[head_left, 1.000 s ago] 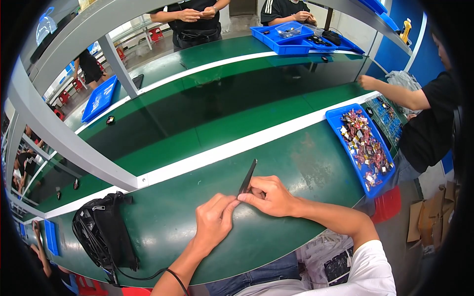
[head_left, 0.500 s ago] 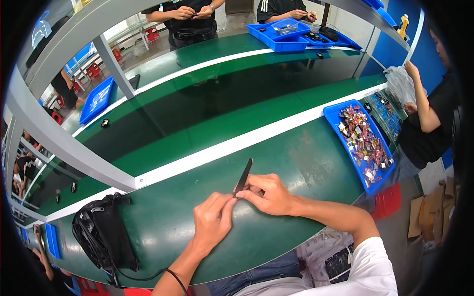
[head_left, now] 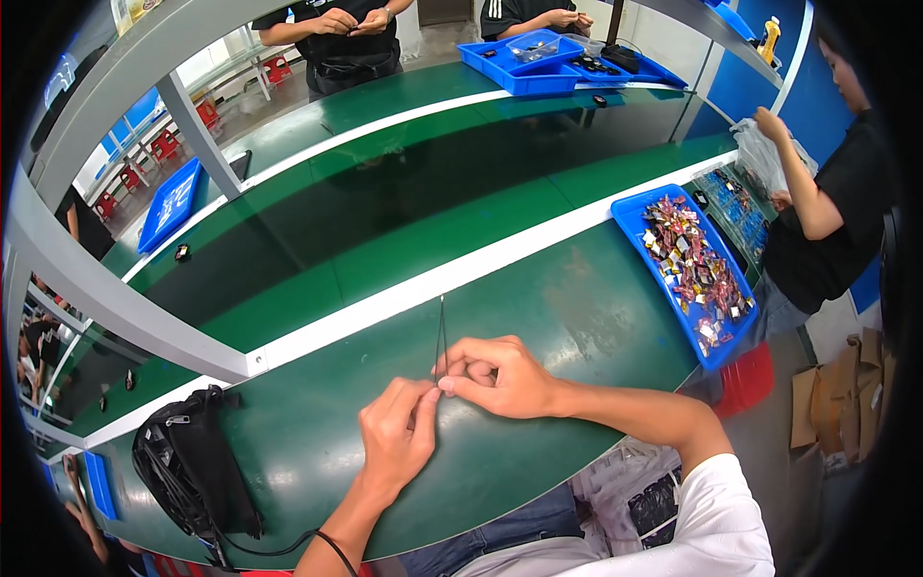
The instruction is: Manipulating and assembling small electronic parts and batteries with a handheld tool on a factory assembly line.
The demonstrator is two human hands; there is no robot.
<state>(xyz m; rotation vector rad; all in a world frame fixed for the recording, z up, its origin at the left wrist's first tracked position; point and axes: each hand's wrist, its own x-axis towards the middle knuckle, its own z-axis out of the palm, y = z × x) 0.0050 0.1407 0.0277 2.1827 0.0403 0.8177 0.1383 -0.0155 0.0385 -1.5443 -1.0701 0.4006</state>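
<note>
Black tweezers [head_left: 442,337] point away from me over the green table, their two thin arms meeting at the far tip. My right hand [head_left: 505,378] is closed round their near part, with thumb and fingers pinched together. Against it, my left hand [head_left: 397,428] pinches at the near end of the tweezers with thumb and forefinger. The fingers hide that near end, and whether some small piece sits between them cannot be made out.
A blue tray [head_left: 710,356] of small wired parts stands to the right. At left lies a black bag [head_left: 197,462] with a cable reaching my left forearm. A grey frame post [head_left: 207,351] rises behind it. Beyond runs a dark green conveyor belt [head_left: 385,226]. Co-workers stand across and at right.
The tweezers have turned from their flat side to their edge, showing both arms, and point more straight ahead. Both hands keep their hold. The whole view has shifted slightly.
</note>
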